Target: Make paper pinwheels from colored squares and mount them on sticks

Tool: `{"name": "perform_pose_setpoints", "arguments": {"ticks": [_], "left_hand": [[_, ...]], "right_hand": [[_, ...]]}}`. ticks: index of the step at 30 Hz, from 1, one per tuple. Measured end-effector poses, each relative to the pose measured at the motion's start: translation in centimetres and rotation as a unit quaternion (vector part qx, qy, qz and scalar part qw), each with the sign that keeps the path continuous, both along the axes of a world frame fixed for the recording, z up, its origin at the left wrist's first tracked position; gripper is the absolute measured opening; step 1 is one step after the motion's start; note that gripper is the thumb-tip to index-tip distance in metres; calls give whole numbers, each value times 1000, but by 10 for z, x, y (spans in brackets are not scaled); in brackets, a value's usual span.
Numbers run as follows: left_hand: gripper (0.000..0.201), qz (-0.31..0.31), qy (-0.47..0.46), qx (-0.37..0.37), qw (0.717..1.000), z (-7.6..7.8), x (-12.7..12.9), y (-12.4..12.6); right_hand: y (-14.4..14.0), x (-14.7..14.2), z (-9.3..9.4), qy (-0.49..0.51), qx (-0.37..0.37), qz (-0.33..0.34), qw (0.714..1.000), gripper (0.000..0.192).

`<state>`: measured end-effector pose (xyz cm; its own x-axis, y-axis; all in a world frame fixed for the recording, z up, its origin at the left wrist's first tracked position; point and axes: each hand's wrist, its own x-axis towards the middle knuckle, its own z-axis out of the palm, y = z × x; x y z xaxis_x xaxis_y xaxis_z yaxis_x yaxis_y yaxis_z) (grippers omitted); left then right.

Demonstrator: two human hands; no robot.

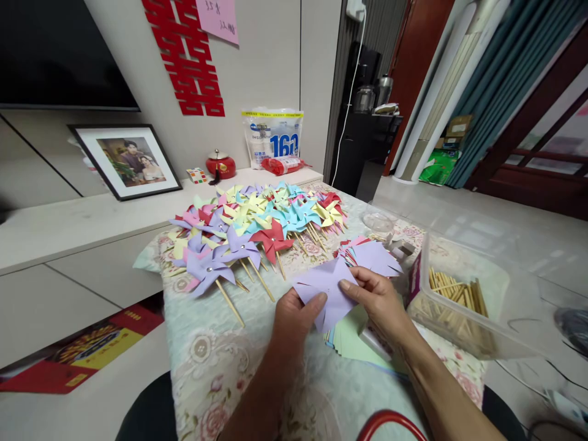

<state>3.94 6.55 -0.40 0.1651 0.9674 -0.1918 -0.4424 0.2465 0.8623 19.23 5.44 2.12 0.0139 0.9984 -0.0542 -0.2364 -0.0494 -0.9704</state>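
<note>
The floral tablecloth (215, 361) fills most of my view. At about eleven o'clock from my hands lies the big heap of finished pinwheels (257, 229), dozens of them in purple, yellow, blue, pink and red, each already pinned to a wooden stick, so I judge most of the work is behind me. At three o'clock stands the clear plastic box (500, 294) with a good number of wooden sticks (459, 297) lying in it. At one o'clock, just past my fingers, sits a small stack of cut paper squares (374, 256), pink and purple, not yet folded, and more sheets of light green paper (346, 343) lie under my wrists at six o'clock. In the middle is the lilac cut square (327, 289) I am working on: my left hand (294, 318) pinches its lower edge, my right hand (379, 300) grips its right side, both closed on the paper, close together. It is flat, with no pin or stick yet.
</note>
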Motion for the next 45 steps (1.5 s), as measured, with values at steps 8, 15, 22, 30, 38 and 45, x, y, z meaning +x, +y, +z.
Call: {"name": "perform_pose_setpoints", "arguments": {"ticks": [8, 15, 22, 30, 38, 45], "left_hand": [[37, -7, -38, -24, 999, 1, -3, -1], [32, -12, -55, -23, 998, 7, -5, -1], [29, 6, -32, 3, 999, 5, -8, 2], [12, 34, 144, 122, 981, 10, -31, 8], [29, 29, 444, 299, 844, -10, -88, -43], [27, 30, 566, 355, 744, -31, -100, -89]], "right_hand": [[0, 0, 0, -11, 3, -23, 1000, 31], [0, 0, -3, -23, 7, -17, 1000, 30], [2, 3, -5, -54, 32, -37, 997, 29], [-2, 3, -6, -225, 179, -47, 957, 9], [-10, -16, -11, -436, 356, 184, 806, 24], [-17, -31, -15, -487, 323, 316, 748, 19]]}}
